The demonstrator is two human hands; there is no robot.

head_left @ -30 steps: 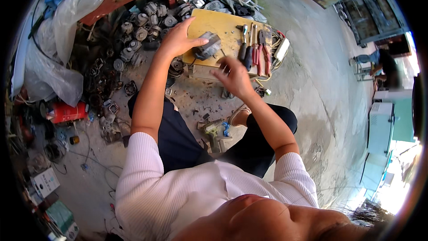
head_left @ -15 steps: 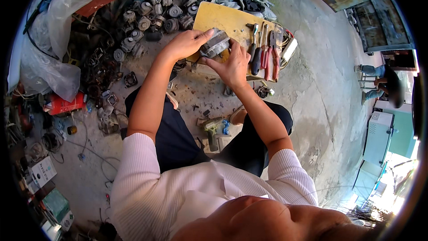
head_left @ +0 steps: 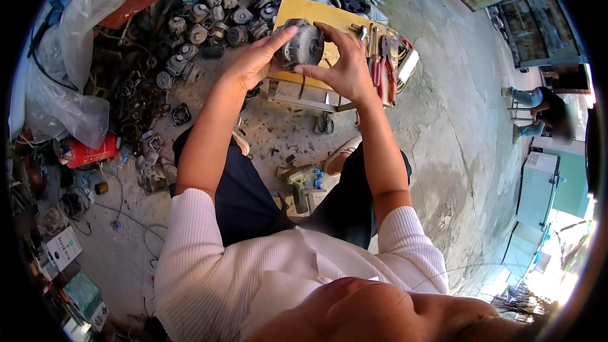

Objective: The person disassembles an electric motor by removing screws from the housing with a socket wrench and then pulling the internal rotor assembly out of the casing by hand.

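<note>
A grey, round electric motor [head_left: 297,44] is held up over the near left part of a yellow board [head_left: 304,9]. My left hand [head_left: 256,62] grips its left side, the thumb lying along the top. On the other side, my right hand [head_left: 347,66] curves around the motor with forefinger and thumb spread to its far and near edges. Its round end with a central hub shows toward the right. Just right of my right hand lie red-handled pliers [head_left: 387,69] and other hand tools, partly hidden by that hand.
Many similar motors [head_left: 237,35] are heaped on the floor at the far left. Between my feet lies a green cordless drill [head_left: 296,185]. A red metal box [head_left: 92,151] stands at the left. Another person [head_left: 550,114] sits at the far right.
The motor has been turned so its round end now shows on the right. Both hands have shifted with it, and my right hand now covers part of the tools.
</note>
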